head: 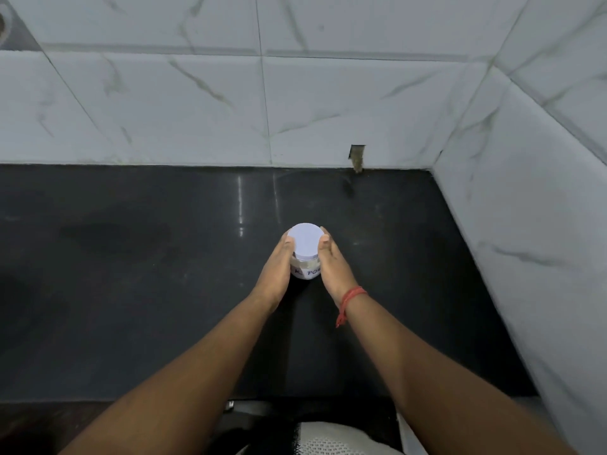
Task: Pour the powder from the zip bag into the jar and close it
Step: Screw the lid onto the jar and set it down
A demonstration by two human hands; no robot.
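while both hands cup it, the jar point(304, 269) stands lidded between left hand point(275, 274) and right hand point(331, 269), fingers closed against its sides; probably light, rigid, slick; best gripped around the body.

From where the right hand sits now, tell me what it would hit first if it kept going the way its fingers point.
The right hand already clasps the jar, fingers pointing toward the back wall. Past the lid, only bare dark counter shows, so probably that wall; depth is unclear.
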